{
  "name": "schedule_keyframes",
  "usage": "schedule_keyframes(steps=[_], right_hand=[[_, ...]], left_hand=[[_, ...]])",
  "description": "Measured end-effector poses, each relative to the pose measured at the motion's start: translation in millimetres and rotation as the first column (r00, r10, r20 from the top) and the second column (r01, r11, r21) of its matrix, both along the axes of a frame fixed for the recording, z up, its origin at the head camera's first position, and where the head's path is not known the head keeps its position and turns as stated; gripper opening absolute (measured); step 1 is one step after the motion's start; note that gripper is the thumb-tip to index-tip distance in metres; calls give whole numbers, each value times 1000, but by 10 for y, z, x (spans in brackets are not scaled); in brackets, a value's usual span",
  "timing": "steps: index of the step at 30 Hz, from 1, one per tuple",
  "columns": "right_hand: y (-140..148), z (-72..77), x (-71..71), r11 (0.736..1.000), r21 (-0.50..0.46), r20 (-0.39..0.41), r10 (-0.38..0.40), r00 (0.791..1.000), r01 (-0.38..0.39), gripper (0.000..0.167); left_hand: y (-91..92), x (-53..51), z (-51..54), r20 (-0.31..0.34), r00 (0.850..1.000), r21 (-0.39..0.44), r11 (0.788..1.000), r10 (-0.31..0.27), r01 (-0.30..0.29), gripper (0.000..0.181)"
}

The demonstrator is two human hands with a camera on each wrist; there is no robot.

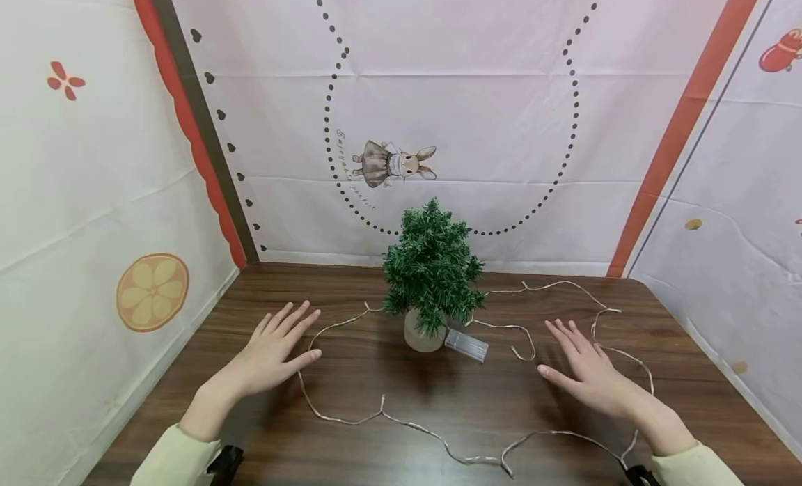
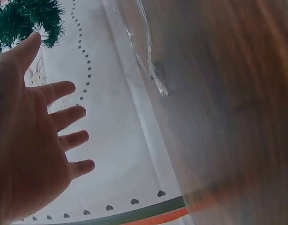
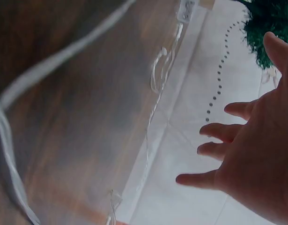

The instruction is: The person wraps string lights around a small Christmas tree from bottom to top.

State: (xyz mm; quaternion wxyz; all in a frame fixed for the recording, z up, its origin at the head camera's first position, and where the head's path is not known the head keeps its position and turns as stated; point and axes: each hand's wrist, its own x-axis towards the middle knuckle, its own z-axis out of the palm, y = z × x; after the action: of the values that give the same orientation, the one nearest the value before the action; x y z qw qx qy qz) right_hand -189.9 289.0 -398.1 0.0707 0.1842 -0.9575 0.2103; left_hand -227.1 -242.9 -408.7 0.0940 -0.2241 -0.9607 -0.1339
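A small artificial tree (image 1: 432, 263) with green needles stands upright on a pale round base (image 1: 423, 331) toward the back of the table. Beside the base lies a clear plastic battery box (image 1: 466, 345). A thin string of lights (image 1: 413, 425) loops loosely over the tabletop around the tree. My left hand (image 1: 269, 354), palm down with fingers spread, is over the left stretch of the string and holds nothing. On the other side my right hand (image 1: 585, 371) is likewise spread and holds nothing, inside the string's right-hand curve. Both wrist views show straight fingers with nothing between them.
The dark wooden table (image 1: 351, 458) is bordered by hanging printed cloth (image 1: 476, 138) at the back and on both sides. Loose ends of the string of lights lie right of the tree and near the table's front.
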Motion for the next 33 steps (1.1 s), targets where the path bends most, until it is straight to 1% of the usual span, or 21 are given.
schedule_keyframes(steps=[2,5,10,12,15,18,21,23,26,28,31,33], right_hand=[[-28,-17,15,999,-20,-20,48,999,-49,73],[-71,-59,49,993,-24,-55,115,992,-117,72],[-148,-118,112,980,14,-87,199,976,-199,71],[-176,-135,127,972,21,-98,234,967,-233,69],[-200,-167,138,957,6,-97,289,953,-289,67],[-202,-205,136,933,-25,-88,355,931,-358,65],[-184,-222,129,903,-78,-37,420,907,-422,63],[-168,-224,119,889,-115,9,446,895,-442,61],[-139,-216,100,879,-162,75,464,883,-448,55],[-124,-213,90,873,-180,103,474,874,-453,52],[-100,-218,85,861,-215,150,495,856,-460,48],[-81,-229,88,852,-240,180,510,841,-465,46]], left_hand=[[18,10,-12,14,1000,12,1000,-19,19,72],[54,24,-10,33,998,38,998,-54,53,71],[114,32,-4,54,993,53,993,-104,101,69],[131,29,-9,54,990,49,991,-128,125,68],[140,28,-28,42,985,39,985,-168,167,66],[129,21,-57,53,977,34,978,-206,205,64],[104,0,-87,86,966,34,970,-243,241,60],[81,-14,-95,117,956,52,963,-269,265,58],[46,-41,-98,158,942,82,954,-297,287,58],[25,-52,-89,186,934,104,952,-304,289,58],[-5,-56,-81,217,925,117,949,-311,292,55],[-23,-54,-88,222,919,125,944,-326,304,50]])
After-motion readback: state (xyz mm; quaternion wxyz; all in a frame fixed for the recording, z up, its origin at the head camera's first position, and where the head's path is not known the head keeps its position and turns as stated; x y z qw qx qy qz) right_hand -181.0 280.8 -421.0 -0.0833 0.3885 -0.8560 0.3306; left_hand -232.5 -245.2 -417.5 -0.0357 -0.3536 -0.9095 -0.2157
